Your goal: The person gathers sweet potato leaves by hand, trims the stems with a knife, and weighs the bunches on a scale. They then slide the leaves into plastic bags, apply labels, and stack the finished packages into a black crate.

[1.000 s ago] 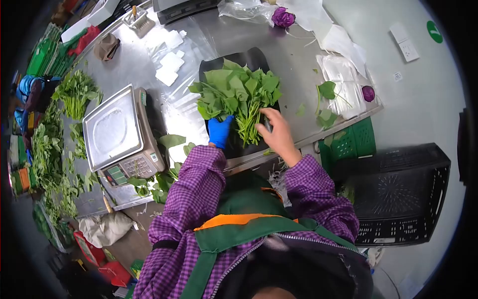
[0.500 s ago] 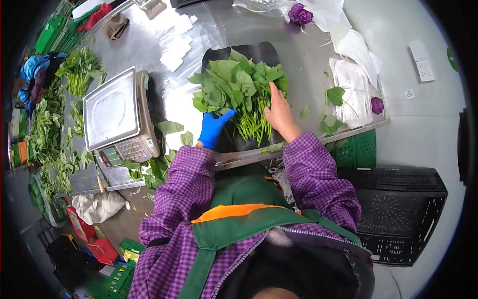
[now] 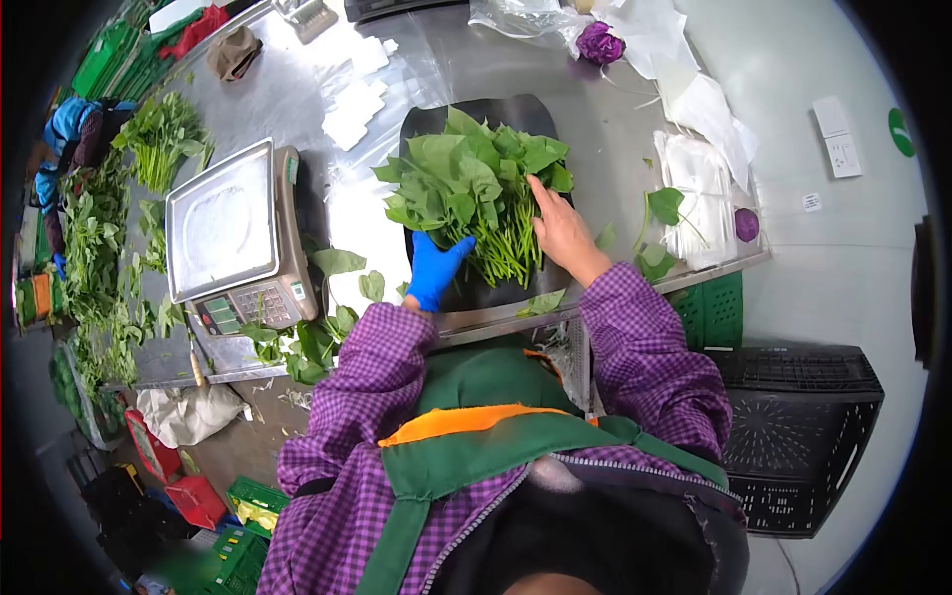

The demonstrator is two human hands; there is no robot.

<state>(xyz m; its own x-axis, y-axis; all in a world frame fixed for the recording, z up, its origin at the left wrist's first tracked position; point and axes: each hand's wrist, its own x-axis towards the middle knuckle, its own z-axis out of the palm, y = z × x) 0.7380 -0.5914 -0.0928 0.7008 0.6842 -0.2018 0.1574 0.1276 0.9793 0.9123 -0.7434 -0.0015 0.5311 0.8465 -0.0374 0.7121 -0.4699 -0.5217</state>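
A bunch of leafy greens point(image 3: 461, 183) lies on a black curved tray point(image 3: 421, 121), its leaves away from me and its cut stems pointing toward me. My left hand point(image 3: 434, 270), in a blue glove, holds the bunch's left side, thumb across toward the stems and other fingertips partly hidden by leaves. On the right side my bare right hand point(image 3: 567, 234) presses against leaves and stems, fingers fairly straight and close together. The bunch is held between both hands. One loose leaf point(image 3: 541, 303) rests on the tray's near edge.
Left of the tray stands a weighing scale point(image 3: 233, 233); more greens point(image 3: 94, 258) are heaped beyond it. White wrappings point(image 3: 697, 193), loose leaves point(image 3: 664, 204) and purple bundles point(image 3: 600, 43) lie on the right. A black crate point(image 3: 798, 436) is below. At far left, another person's blue sleeve point(image 3: 69, 119) shows.
Both hands stay at the bunch. My right hand has shifted slightly down, its fingers closer along the side. The left glove has moved a little right, and the view has shifted slightly.
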